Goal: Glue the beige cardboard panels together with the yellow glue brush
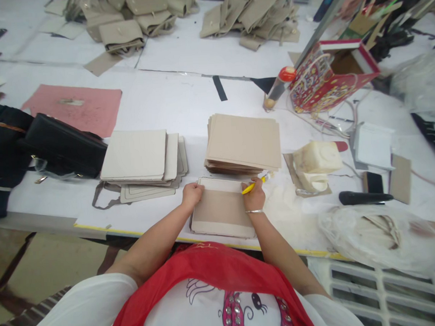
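Note:
In front of me at the table's edge lies a small stack of flat beige panels (220,207), the top one with a darker tan band across its middle. My left hand (193,194) is closed on the upper left edge of the top panel. At the upper right edge, my right hand (255,196) is closed around a yellow-handled brush (249,188), whose tip points away to the right. Its fingers also touch the panel's edge. Just beyond lies a stack of tan sheets (243,139). To the left is a stack of off-white panels (135,156).
A black bag (65,146) and a pink sheet (83,108) lie left. On the right are a stained plastic container (316,158), a black stapler-like tool (365,197), a plastic bag (379,236) and a red patterned box (324,88). Beige bag pieces (251,11) are heaped at the back.

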The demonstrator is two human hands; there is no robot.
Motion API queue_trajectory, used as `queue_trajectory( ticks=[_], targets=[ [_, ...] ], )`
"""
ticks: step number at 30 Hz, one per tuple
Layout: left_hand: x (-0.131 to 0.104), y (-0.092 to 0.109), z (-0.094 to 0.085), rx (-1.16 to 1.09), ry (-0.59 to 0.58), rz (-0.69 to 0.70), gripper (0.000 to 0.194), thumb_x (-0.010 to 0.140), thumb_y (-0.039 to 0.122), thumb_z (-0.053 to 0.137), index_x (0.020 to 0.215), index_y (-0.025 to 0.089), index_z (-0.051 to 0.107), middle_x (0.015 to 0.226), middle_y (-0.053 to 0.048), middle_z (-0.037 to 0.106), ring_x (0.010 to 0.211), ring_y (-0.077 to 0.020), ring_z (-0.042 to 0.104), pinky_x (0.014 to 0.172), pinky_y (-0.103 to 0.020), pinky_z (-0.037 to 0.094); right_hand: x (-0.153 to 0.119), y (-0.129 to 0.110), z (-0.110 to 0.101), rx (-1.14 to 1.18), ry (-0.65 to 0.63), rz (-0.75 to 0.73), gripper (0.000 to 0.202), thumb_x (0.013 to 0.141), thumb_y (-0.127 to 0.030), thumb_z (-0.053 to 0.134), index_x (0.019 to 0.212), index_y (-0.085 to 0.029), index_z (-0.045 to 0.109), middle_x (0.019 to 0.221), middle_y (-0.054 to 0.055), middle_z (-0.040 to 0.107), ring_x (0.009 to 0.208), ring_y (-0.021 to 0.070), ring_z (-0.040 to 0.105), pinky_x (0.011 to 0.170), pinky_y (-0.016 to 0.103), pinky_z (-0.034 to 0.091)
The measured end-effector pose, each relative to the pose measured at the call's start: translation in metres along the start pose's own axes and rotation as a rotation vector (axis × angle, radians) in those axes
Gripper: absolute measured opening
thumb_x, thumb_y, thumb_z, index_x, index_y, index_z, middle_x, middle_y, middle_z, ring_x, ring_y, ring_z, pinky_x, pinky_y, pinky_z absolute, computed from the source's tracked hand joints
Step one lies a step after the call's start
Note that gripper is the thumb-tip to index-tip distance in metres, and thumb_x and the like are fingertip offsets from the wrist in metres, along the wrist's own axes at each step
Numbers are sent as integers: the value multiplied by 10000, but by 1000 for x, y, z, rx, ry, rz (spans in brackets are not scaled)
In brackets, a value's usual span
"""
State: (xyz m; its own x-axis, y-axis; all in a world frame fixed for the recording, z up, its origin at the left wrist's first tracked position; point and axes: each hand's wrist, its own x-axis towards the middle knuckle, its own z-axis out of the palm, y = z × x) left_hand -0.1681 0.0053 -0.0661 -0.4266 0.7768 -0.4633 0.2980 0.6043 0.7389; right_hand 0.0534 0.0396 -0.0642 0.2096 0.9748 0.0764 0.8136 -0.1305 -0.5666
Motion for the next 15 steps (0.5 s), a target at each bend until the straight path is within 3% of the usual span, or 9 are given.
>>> queue_trajectory(
  ticks=[10, 15],
  targets=[
    [-2, 3, 1, 74, -13, -17, 245, 673, 380, 497, 612, 161, 587, 389, 8, 478, 398, -139, 477, 426, -231, 332, -1, 2, 5, -47, -18, -8, 337, 806, -379, 471, 1075, -176, 463, 789, 33, 603, 656, 157, 552, 587, 239, 376],
    [0, 8, -6, 131, -54, -19, 272, 675, 430, 503, 579, 179, 539, 384, 14, 468, 374, -143, 475, 421, -239, 339, -2, 8, -6, -24, 23, -48, 387, 775, -332, 531, 1116, -169, 449, 940, 87, 586, 814, 190, 562, 650, 263, 417]
  ],
)
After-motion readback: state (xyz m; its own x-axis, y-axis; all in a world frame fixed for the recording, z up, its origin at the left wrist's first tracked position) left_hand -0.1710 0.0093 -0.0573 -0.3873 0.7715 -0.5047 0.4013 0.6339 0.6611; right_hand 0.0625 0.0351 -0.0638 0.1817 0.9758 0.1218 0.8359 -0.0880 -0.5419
